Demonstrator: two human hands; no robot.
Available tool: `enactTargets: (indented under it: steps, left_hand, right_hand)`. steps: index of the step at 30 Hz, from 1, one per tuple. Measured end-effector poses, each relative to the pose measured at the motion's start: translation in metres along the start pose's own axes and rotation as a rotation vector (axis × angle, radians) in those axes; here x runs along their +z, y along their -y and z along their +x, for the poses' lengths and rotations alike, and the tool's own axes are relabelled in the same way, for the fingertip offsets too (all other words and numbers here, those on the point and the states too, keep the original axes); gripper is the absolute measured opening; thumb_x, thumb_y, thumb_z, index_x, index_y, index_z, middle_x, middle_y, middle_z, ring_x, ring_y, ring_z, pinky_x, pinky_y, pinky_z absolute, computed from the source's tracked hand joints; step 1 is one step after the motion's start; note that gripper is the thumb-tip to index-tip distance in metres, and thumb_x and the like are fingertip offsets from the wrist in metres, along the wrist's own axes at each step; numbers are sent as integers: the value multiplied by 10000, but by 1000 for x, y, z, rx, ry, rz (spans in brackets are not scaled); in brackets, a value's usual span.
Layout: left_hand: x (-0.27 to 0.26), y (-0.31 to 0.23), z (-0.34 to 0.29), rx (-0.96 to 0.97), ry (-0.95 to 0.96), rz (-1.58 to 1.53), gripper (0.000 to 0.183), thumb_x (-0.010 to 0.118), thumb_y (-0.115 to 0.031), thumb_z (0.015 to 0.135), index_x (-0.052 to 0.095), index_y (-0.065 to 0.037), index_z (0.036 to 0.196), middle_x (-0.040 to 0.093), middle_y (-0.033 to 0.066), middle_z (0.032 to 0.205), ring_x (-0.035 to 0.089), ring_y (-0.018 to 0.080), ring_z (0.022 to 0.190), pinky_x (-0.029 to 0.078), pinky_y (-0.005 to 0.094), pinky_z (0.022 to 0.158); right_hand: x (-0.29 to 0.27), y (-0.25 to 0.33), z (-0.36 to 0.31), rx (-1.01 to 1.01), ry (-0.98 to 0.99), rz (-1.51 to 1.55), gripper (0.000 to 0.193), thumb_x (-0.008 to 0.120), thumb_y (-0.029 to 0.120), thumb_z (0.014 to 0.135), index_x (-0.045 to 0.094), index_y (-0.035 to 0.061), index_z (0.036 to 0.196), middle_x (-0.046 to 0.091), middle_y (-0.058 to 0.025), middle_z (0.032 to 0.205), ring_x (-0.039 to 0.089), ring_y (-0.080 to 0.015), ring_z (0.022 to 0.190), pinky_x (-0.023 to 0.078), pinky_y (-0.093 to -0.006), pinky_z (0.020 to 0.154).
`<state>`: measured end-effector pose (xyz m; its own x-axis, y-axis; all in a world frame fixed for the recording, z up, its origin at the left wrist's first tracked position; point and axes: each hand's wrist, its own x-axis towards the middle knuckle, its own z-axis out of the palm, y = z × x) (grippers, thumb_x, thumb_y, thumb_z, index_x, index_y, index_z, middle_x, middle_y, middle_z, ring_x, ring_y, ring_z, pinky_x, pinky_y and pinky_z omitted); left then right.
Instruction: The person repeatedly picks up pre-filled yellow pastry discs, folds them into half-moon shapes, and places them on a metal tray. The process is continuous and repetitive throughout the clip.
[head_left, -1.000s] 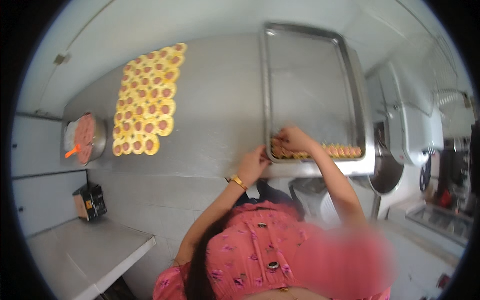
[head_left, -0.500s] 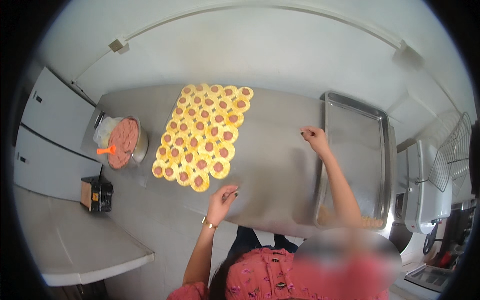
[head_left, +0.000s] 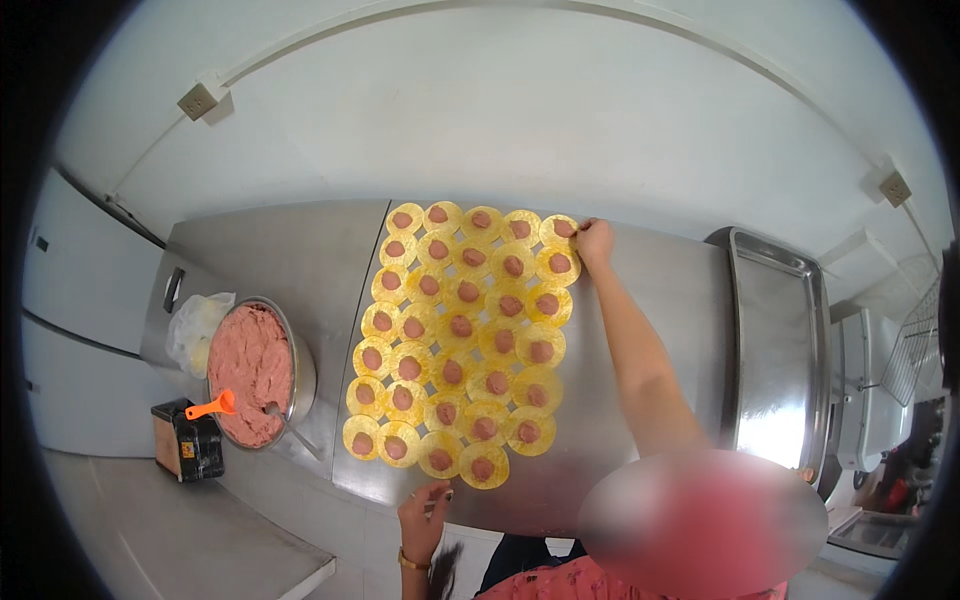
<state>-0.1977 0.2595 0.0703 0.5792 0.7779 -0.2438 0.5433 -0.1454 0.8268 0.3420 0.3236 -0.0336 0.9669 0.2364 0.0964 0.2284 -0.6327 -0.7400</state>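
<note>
Rows of round yellow dough wrappers (head_left: 499, 383) lie on the steel table, each topped with a dab of pink meat filling (head_left: 461, 326). At the far right corner of the rows, my right hand (head_left: 594, 242) pinches the edge of the corner wrapper (head_left: 552, 222). That wrapper still lies flat, with its filling beside my fingertips. My left hand (head_left: 424, 518) is at the table's front edge, just below the nearest wrappers. Its fingers are loosely bent, thumb apart, and nothing shows in them.
A metal bowl (head_left: 304, 372) of pink filling (head_left: 248, 362) stands left, with an orange-handled tool (head_left: 211, 405) in it. Behind it lies a clear plastic bag (head_left: 190, 335). A deep metal tray (head_left: 735, 330) sits at the right end of the table (head_left: 650, 300). A black box (head_left: 200, 442) is at the lower left.
The view has shifted, bringing the wrappers nearer the middle. My right hand has gone from above bare table to the far corner wrapper. My left hand stays near the front edge.
</note>
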Motion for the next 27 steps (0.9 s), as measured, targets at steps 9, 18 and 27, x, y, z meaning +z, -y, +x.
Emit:
enactTargets:
  steps: [9,18,27]
  left_hand:
    - [0,-14,44,124,100,-71,205,624,-32,849,641,-15,1053,678,129,960,678,210,853,551,312,709]
    - [89,-62,70,139,355,-292,251,551,-47,922,572,0,1168,629,79,1077,616,152,997,518,267,794]
    - [233,-85,61,-146,409,-699,321,533,-51,933,497,12,1246,587,67,1139,596,177,1017,513,303,873]
  right_hand:
    - [-7,-20,27,158,16,269,168,552,166,814,631,36,886,665,-183,894,653,-291,834,520,-405,725]
    - [-108,-53,-18,408,319,1237,188,430,116,927,481,-12,1054,603,-127,1015,629,-218,900,559,-342,799]
    - [-229,-110,-245,638,439,1337,130,432,85,917,487,31,1022,595,-86,951,629,-185,854,551,-307,787]
